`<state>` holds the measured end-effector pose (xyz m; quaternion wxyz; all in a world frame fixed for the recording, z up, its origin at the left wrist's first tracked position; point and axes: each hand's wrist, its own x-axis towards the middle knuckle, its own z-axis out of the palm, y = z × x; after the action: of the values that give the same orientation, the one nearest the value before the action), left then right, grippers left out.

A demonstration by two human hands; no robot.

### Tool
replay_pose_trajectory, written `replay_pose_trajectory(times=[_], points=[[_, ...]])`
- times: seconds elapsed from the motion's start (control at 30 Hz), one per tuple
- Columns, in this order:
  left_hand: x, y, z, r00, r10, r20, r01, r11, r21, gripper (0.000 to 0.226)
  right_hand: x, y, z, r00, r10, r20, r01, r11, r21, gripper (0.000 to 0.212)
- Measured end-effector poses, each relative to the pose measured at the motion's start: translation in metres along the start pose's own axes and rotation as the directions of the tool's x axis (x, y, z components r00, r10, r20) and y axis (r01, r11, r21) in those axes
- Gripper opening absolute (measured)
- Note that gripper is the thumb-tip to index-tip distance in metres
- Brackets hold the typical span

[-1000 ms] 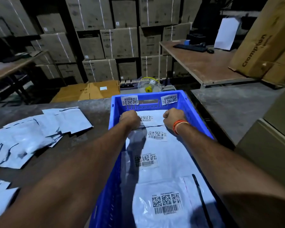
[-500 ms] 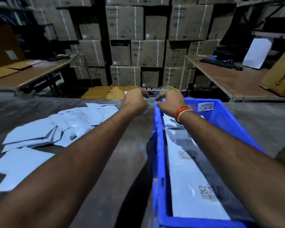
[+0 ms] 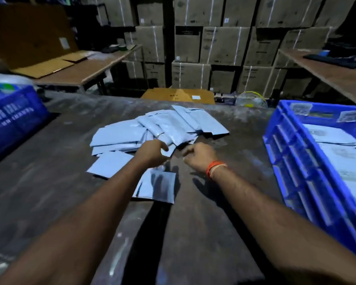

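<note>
A loose pile of pale grey mailer bags (image 3: 162, 128) lies in the middle of the dark table (image 3: 49, 182). Two more flat bags lie nearer me, one (image 3: 109, 164) under my left forearm and one (image 3: 160, 186) in front of it. My left hand (image 3: 151, 152) is at the pile's near edge, fingertips on a bag's corner; blur hides whether it grips. My right hand (image 3: 199, 155), with an orange band at the wrist, hovers just right of it, fingers loosely curled and holding nothing.
A blue crate (image 3: 292, 161) with labelled bags inside stands on the right. Another blue crate (image 3: 12, 118) sits at the left edge. Stacked cartons (image 3: 214, 48) fill the back wall, with side tables left and right, flat cardboard (image 3: 179, 95) and a small fan (image 3: 251, 99) beyond the table.
Both hands have left the blue crate and moved left to the pile of bags. The view has swung left, so the crate now sits at the right edge.
</note>
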<state>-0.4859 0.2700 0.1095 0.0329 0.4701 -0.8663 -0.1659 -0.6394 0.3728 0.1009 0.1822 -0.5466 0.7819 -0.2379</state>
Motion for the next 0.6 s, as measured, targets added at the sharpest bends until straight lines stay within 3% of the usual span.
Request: replay_pose_trajectory(times=[0.1, 0.2, 0.4, 0.6], points=[[-0.010, -0.047, 0.013, 0.999, -0.038, 0.020, 0.038, 0.999, 0.009, 0.038, -0.004, -0.018, 0.050, 0.997, 0.044, 0.069, -0.048, 0.998, 0.051, 0.026], [-0.018, -0.081, 0.029, 0.991, -0.128, -0.046, 0.126, 0.991, -0.036, 0.035, -0.006, -0.025, 0.087, 0.991, 0.092, 0.102, -0.096, 0.995, 0.038, 0.034], [-0.038, -0.099, 0.052, 0.933, -0.354, -0.067, 0.331, 0.916, -0.228, 0.038, -0.003, -0.005, 0.141, 0.977, 0.199, 0.080, -0.195, 0.979, -0.054, 0.080], [-0.046, -0.094, 0.050, 0.888, -0.460, -0.016, 0.411, 0.808, -0.421, 0.034, -0.031, -0.017, 0.131, 0.971, 0.236, 0.025, -0.238, 0.963, 0.125, 0.072]])
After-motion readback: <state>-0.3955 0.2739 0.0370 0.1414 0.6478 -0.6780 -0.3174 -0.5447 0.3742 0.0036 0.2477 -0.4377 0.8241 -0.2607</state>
